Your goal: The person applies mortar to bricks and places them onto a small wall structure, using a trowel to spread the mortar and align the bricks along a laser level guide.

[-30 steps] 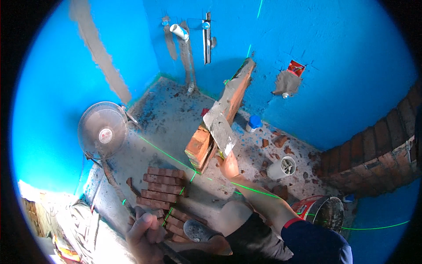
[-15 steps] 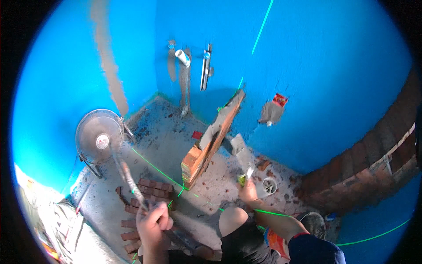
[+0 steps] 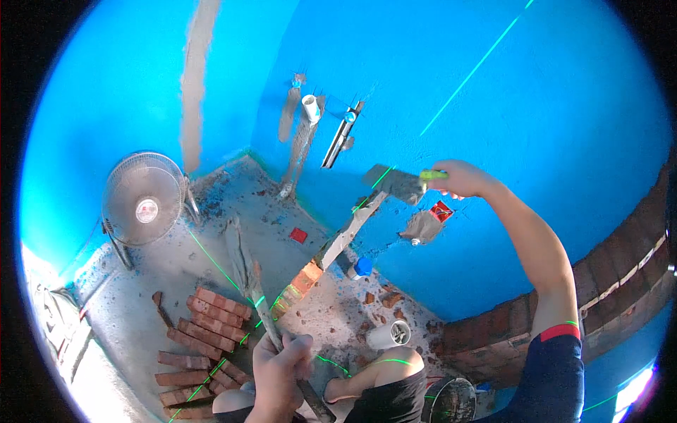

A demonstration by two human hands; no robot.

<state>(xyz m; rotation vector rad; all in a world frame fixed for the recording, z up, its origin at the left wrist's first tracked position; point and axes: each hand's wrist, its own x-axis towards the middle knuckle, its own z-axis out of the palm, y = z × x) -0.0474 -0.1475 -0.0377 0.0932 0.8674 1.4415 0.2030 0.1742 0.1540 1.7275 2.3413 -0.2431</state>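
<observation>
My right hand (image 3: 458,180) is closed round the yellow-green handle of a trowel (image 3: 403,187). Its grey blade lies over the far end of a low brick wall (image 3: 308,277), close against the blue wall. Wet mortar (image 3: 350,231) covers the far part of that brick top, while orange brick shows bare at the near end. Lower down, my left hand (image 3: 281,366) grips a long mortar-smeared stick-like tool (image 3: 248,271), slanting up beside the near end of the brickwork. Whether its far end is a blade seen edge-on, I cannot tell.
Several loose bricks (image 3: 204,321) are stacked at the lower left. A fan (image 3: 144,199) stands on the floor at left. Near my knee lie a white tub (image 3: 389,335) and a bucket (image 3: 451,402). A white pipe (image 3: 310,109) and an open red wall box (image 3: 442,211) project or sit in the blue wall.
My right hand has carried the trowel up from near the white tub to the wall's far end. The left hand's tool has swung right, toward the brickwork. The view has shifted.
</observation>
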